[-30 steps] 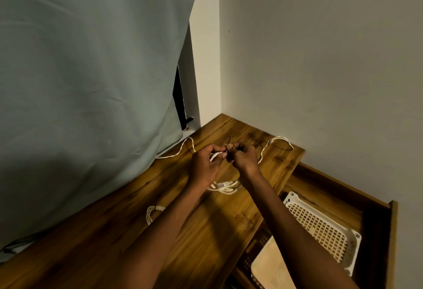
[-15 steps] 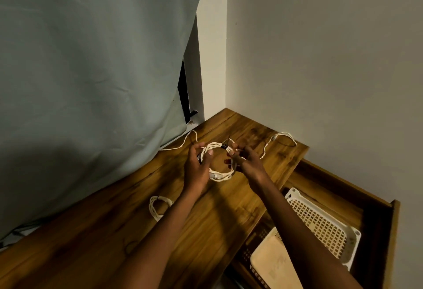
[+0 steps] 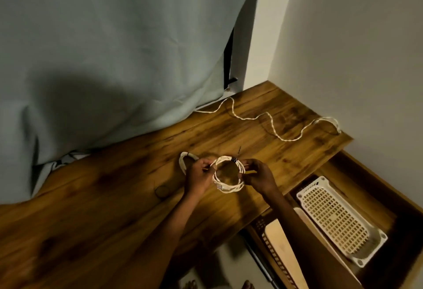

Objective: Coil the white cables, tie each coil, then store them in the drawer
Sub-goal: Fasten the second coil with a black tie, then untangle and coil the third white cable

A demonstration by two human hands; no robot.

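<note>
Both hands hold a coiled white cable (image 3: 229, 188) just above the wooden table (image 3: 114, 208). A dark tie (image 3: 234, 159) wraps the coil at its top, with an end sticking up. My left hand (image 3: 198, 179) pinches the coil's left side. My right hand (image 3: 259, 175) grips its right side. A second white coil (image 3: 184, 159) lies on the table behind my left hand, partly hidden. A loose white cable (image 3: 270, 124) snakes across the far side of the table. The open drawer (image 3: 370, 185) is at the lower right.
A white perforated basket (image 3: 338, 217) sits in the drawer beside a pale wooden board (image 3: 282, 249). A grey-green curtain (image 3: 114, 60) hangs over the table's left back edge. White walls close the corner on the right. A dark round mark (image 3: 162, 190) shows on the table.
The view has tilted down and the hands have come nearer the table's front edge. The coil is now held open as a ring between both hands, with the tie around it.
</note>
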